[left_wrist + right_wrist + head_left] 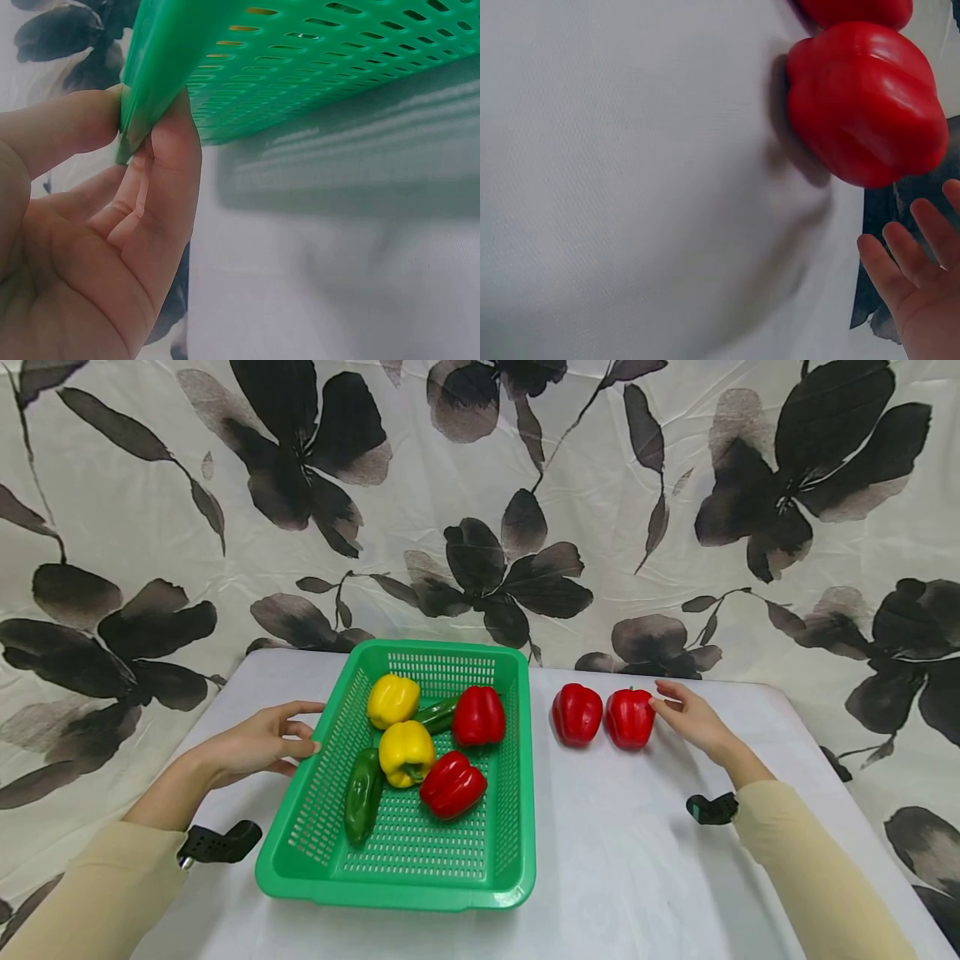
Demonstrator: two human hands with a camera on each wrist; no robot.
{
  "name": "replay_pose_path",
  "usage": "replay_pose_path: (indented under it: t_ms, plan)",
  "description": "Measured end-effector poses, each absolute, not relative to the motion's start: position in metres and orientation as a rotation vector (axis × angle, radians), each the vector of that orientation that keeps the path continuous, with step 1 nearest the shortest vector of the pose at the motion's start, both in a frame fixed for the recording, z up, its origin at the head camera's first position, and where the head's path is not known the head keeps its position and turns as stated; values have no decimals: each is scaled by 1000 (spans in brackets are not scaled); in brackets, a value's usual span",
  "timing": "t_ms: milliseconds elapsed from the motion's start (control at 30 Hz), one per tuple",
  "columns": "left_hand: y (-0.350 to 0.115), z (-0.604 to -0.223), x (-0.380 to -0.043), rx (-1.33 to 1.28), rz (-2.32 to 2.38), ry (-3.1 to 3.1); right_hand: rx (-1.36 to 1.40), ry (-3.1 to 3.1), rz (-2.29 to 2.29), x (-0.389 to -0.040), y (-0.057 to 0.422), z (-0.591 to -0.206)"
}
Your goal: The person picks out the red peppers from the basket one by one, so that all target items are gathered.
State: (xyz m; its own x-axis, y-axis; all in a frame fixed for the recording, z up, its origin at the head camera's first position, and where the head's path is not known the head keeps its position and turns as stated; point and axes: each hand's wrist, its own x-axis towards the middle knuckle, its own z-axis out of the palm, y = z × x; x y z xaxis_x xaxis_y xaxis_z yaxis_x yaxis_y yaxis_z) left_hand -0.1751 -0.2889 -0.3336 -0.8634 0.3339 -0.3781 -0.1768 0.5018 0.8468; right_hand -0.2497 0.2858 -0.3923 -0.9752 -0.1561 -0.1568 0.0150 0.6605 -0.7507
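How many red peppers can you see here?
4: a far red pepper and a nearer red pepper in the green basket; a left red pepper and a right red pepper on the table beside it. None seems hidden.

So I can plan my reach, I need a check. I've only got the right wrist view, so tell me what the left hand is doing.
Observer: The left hand pinches the rim of a green basket.
Operator: What's inside it?
Observer: Two yellow peppers, two red peppers and two long green vegetables.
Operator: Where is it from the loose red peppers?
Observer: To their left, in the head view.
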Motion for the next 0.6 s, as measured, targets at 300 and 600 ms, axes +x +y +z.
replay_pose_path:
  t_ms: [300, 600]
  plan:
    - [-290, -334, -175, 128, 1352, 2244, -115, 2774, -1205, -247, 283, -383]
    - [-289, -334, -176, 130, 1347, 2248, -184, 2797, -1147, -246, 271, -370]
